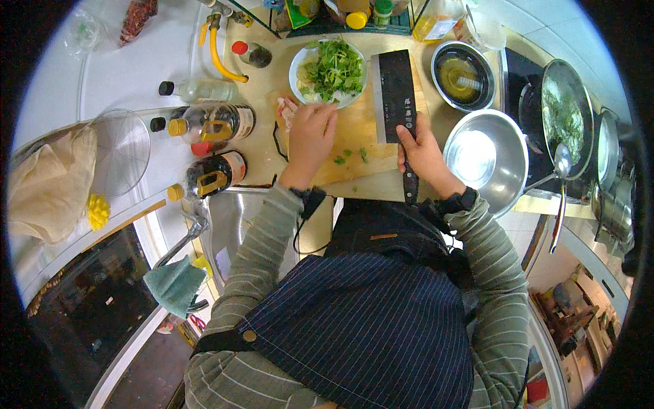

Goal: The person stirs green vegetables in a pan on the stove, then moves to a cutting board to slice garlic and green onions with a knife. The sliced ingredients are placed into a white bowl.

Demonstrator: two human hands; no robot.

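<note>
My right hand [421, 151] grips the black handle of a cleaver [394, 92]. Its broad dark blade lies over the right part of the wooden cutting board [352, 128], pointing away from me. My left hand [312, 138] is over the board's left side, fingers bent and slightly blurred, close to the near rim of a white plate [293, 76]. Whether it holds anything is unclear. Chopped leafy greens [337, 66] fill most of that plate, with a pale chopped ingredient [308, 74] at its left. Pinkish meat pieces [287, 111] sit left of my hand. Loose leaf bits [340, 160] dot the board.
To the right stand a steel bowl [511, 168], a bowl of yellowish liquid [462, 74] and a wok of greens [564, 112] with a ladle [562, 158]. Several bottles [214, 174] line the left, beside a mesh strainer [122, 153]. The sink [240, 209] is nearer me.
</note>
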